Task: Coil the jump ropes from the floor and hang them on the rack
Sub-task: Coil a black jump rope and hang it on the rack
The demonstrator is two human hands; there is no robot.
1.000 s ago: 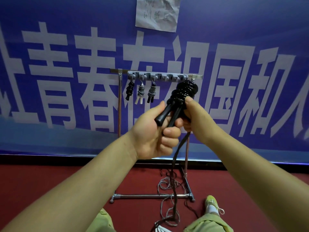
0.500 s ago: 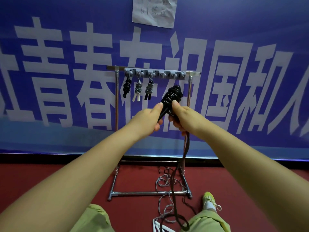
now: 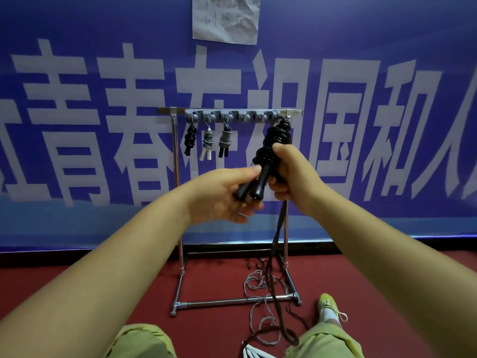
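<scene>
At frame centre, the left hand (image 3: 219,195) is cupping the black rope's (image 3: 273,143) handles (image 3: 254,187) while the right hand (image 3: 291,177) is gripping its coil, just right.

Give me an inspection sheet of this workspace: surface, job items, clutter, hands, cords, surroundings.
Surface: red floor, with loose rope lying on it near the rack's foot.
Job's things: metal rack with three coiled ropes hung at the left of its hook bar: black bundle, white-handled bundle, grey bundle. A fourth, black jump rope, is partly coiled in the hands.
Clutter: white handles at the bottom edge.
Hands: left hand holds the black handles; right hand grips the coil.
Cords: black tail hangs from the coil to the floor; grey cord tangled there.
Surroundings: blue banner with white characters, paper note above.
</scene>
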